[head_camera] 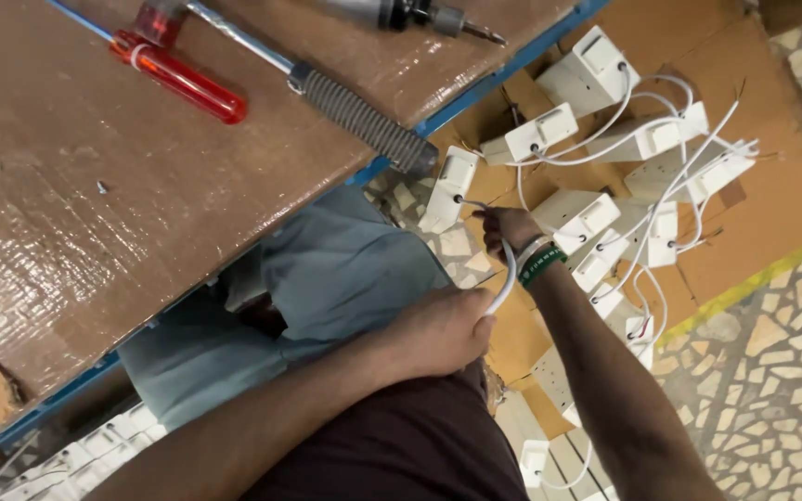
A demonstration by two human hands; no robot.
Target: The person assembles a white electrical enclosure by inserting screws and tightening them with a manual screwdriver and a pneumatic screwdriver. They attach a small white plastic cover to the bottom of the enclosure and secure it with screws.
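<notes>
1. The person's left hand (443, 329) sits low over the lap, fingers curled tight around a white cable (507, 276).
2. That cable arcs up from the left fist to the right hand (510, 228), which reaches toward the floor; its fingers are pinched together on the upper stretch of the same cable.
3. A green-and-white band (541, 263) circles the right wrist.
4. Just beyond the right fingertips the cable runs into a small white plastic box (452, 186) lying on the floor by the table edge.
5. More white boxes with trailing white leads (647, 176) lie heaped on brown cardboard (782, 195) to the right.
6. On the taped brown tabletop (95, 213) rest a red-handled screwdriver (178, 76) and a soldering iron with a coiled grip (364, 121), both well apart from the hands.
</notes>
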